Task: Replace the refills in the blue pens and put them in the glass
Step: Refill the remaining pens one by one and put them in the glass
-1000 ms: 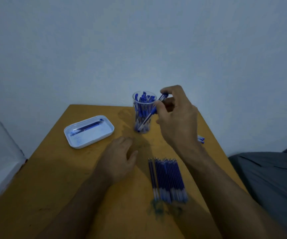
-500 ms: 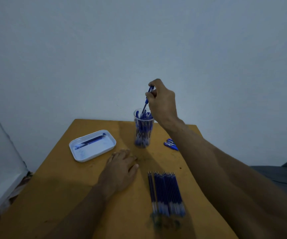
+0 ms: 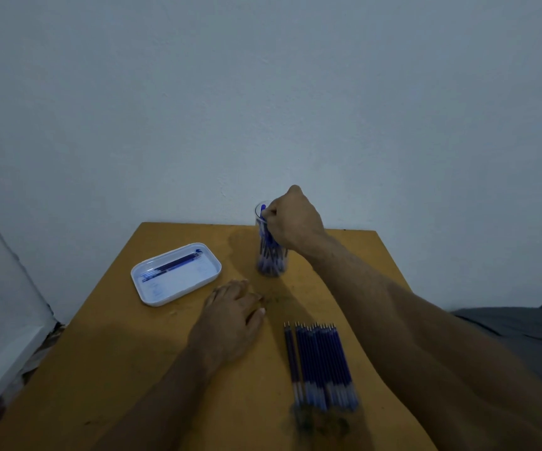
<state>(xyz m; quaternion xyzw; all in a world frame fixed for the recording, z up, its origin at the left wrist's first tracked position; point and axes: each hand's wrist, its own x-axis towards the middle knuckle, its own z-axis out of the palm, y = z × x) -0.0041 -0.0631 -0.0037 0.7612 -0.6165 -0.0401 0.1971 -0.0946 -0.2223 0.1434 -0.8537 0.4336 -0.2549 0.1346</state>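
Observation:
A clear glass [image 3: 271, 255] full of blue pens stands at the far middle of the wooden table [image 3: 107, 369]. My right hand [image 3: 292, 219] sits over the glass's rim, fingers curled round the top of a blue pen [image 3: 263, 212] that is down inside the glass. My left hand [image 3: 234, 317] rests flat on the table, fingers relaxed, holding nothing. A row of several blue refills [image 3: 321, 366] lies side by side near the front right of the table.
A white rectangular tray [image 3: 178, 288] with a few dark refills in it sits at the left of the glass. A pale wall rises right behind the table's far edge. Grey cloth [image 3: 523, 327] lies off the table's right side.
My right hand lowered the pen from above the glass down into it. The view shifted, and my left hand stayed flat on the table.

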